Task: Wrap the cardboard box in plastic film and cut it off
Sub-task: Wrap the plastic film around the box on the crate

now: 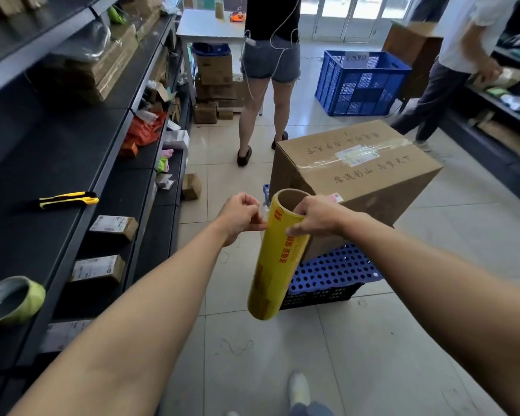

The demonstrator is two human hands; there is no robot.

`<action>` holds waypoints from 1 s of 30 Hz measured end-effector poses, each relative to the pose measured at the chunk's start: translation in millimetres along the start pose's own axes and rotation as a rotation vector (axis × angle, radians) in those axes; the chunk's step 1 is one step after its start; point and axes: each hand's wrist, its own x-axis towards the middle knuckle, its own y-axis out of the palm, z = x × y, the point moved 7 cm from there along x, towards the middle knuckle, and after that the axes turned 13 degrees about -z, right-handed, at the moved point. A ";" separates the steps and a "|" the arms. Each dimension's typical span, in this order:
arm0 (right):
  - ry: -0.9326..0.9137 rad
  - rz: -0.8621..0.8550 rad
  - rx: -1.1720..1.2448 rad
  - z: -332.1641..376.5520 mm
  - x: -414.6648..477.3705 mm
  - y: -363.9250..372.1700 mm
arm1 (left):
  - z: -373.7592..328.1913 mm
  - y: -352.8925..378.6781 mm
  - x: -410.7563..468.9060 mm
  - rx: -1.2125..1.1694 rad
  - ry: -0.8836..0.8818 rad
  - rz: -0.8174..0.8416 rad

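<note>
A large taped cardboard box (357,172) stands on an upturned blue and black crate (327,277) in the aisle. In front of it I hold a long yellow roll of plastic film (275,259), tilted, its cardboard core open at the top. My right hand (315,216) grips the roll near its top end. My left hand (242,214) pinches the loose edge of clear film at the roll's upper left side. The roll is close to the box's near corner but apart from it.
Dark shelves run along the left, holding a yellow utility knife (68,199), a tape roll (12,298) and small boxes. A person (269,70) stands ahead, another person (463,55) at the right by a blue crate (360,82). Tiled floor lies below.
</note>
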 end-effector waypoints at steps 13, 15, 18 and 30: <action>0.160 0.065 0.038 -18.1 -12.4 45.9 | 19.5 16.1 -7.6 0.045 -0.081 0.073; 0.257 0.019 0.265 -19.2 -11.3 52.3 | 20.1 17.1 -8.3 0.027 -0.087 0.095; 0.349 -0.056 0.352 -27.5 -12.4 51.6 | 16.5 19.5 -11.5 0.021 -0.073 0.144; 0.318 0.067 0.074 -48.9 -15.0 20.9 | 9.8 10.6 15.4 0.353 0.105 0.057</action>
